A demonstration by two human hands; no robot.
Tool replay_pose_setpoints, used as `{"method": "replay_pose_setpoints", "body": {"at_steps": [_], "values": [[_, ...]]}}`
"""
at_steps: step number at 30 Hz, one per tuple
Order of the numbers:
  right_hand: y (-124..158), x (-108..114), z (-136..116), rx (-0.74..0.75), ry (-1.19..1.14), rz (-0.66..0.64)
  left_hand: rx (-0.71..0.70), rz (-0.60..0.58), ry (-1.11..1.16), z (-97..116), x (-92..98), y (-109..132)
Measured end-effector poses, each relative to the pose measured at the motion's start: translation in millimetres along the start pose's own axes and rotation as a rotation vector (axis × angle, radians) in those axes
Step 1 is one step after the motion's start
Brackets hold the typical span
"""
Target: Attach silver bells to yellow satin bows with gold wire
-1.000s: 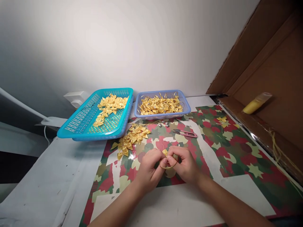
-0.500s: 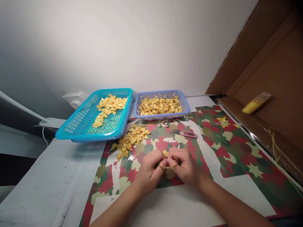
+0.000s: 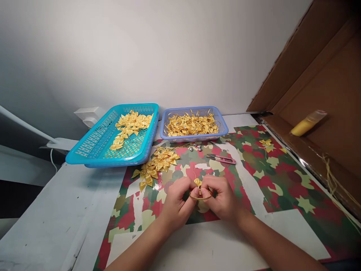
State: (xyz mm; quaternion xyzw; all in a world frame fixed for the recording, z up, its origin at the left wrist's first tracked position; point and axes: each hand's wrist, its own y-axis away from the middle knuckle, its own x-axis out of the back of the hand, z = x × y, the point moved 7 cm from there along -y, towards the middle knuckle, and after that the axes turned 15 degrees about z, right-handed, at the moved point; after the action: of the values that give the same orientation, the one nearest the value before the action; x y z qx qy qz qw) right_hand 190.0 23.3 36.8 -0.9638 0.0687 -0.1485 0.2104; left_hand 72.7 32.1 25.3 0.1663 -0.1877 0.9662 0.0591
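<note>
My left hand (image 3: 180,199) and my right hand (image 3: 220,195) meet low over the table, thumbs and forefingers pinched close together. Between them runs a loop of gold cord (image 3: 200,199), curving below the thumbs, and both hands grip it. Just beyond the fingertips shows a small yellow ribbon bow (image 3: 197,182), with a thin thread leading away from it. Fingers hide how cord and bow join. To the left lies a pile of yellow bows (image 3: 159,164). Ahead on the right are pink thread snips (image 3: 221,159) and several small silver bells (image 3: 199,148).
A turquoise basket (image 3: 81,155) holding yellow bows stands at the back left. Beside it is a blue-purple basket (image 3: 194,139) of bows with gold cord. A cardboard wall (image 3: 332,79) borders the right, with a yellow-filled tube (image 3: 308,123) on it. One bow (image 3: 266,143) lies right.
The hands have barely moved and keep their pinch on the cord. The thumbs sit slightly further apart, and more of the small bow shows beyond the fingertips.
</note>
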Motion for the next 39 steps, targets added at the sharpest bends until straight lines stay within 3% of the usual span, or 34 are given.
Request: {"method": "replay_pose_setpoints", "body": {"at_steps": [13, 31, 39], "values": [[2, 1, 3, 0.008, -0.022, -0.001, -0.051, 0.013, -0.013, 3, -0.9, 1], [4, -1, 11, -0.060, -0.028, -0.050, -0.016, -0.007, -0.014, 3, -2.9, 1], [2, 0, 6, -0.021, 0.030, -0.040, 0.036, 0.010, -0.072, 4, 0.3, -1]]}}
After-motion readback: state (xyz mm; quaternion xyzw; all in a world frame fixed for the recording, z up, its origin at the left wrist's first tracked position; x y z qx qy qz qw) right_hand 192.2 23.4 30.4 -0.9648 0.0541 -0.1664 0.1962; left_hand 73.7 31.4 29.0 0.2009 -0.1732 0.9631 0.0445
